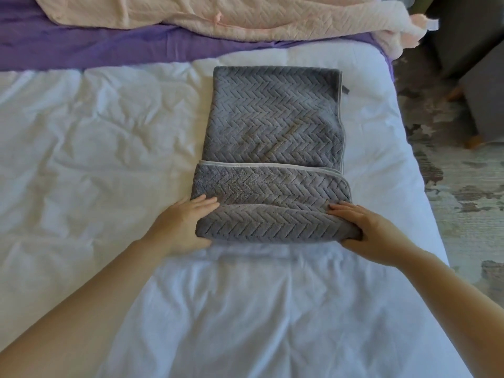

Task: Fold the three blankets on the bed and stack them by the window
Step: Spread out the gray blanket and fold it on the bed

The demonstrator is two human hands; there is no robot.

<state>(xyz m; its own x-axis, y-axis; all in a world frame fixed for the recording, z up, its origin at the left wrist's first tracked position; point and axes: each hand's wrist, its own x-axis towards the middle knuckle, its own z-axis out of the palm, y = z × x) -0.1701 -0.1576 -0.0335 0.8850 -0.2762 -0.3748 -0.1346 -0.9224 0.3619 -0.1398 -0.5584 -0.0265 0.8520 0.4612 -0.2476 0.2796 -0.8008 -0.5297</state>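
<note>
Head view. Grey blanket (pixel 272 126) lies on the white duvet (pixel 95 137), right of centre and near the bed's right edge. It is already reduced to a narrow oblong, herringbone pile up, pale binding along the right side. The near end is doubled over on itself into a thick roll or fold, its piped edge lying across the blanket's width.

Left hand (pixel 182 222) clasps the left end of that near fold: fingers on top, thumb tucked low at the side. Right hand (pixel 365 230) does the same at the right end, fingers over the top, thumb under the lower edge. Both hands closed on the cloth, arms reaching forward from the near side.

Pink blanket (pixel 218 17) sits crumpled across the far side of the bed, unfolded. Purple blanket (pixel 95 47) spread beneath and in front of it, also unfolded. Patterned rug (pixel 450 170) and the legs of dark furniture show at right. No window in view.

Judgement: first blanket of three, late in its folding. Next move likely calls for carrying the near fold further toward the far end, both hands moving evenly so the edges stay square, then lifting the bundle whole. Stack location cannot be confirmed from here
</note>
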